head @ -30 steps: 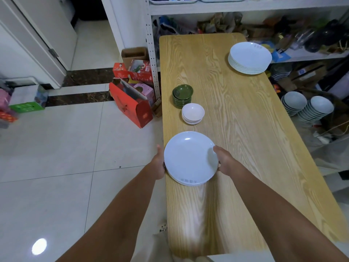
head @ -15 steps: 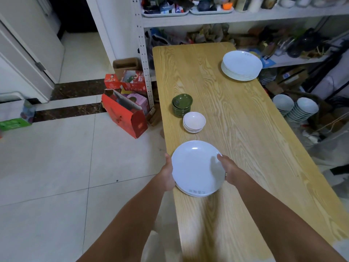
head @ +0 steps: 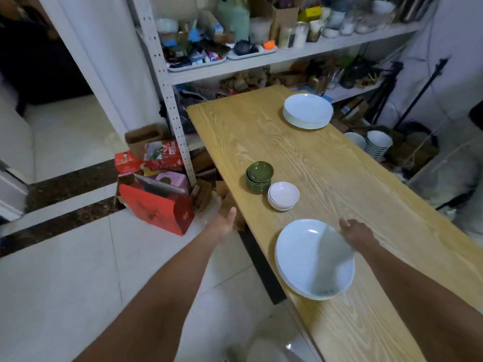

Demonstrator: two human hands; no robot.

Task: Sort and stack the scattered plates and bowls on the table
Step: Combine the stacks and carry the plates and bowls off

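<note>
Low in the frame, right of centre: a short stack of white plates (head: pixel 300 257), flat on the desk (head: pixel 339 173) close to its left edge. At the stack's upper-right rim, right hand (head: pixel 359 235), back up and partly blurred; cannot tell whether gripping the rim or only touching it. Left of the desk, over the floor, left hand (head: pixel 224 223) spread wide, fingers straight, holding nothing. Above the plates, nested white bowls (head: pixel 283 195), with green bowls (head: pixel 259 176) just beside them. Toward the upper right, a taller plate stack (head: pixel 308 111). On the floor at left, a red box (head: pixel 156 207).
</note>
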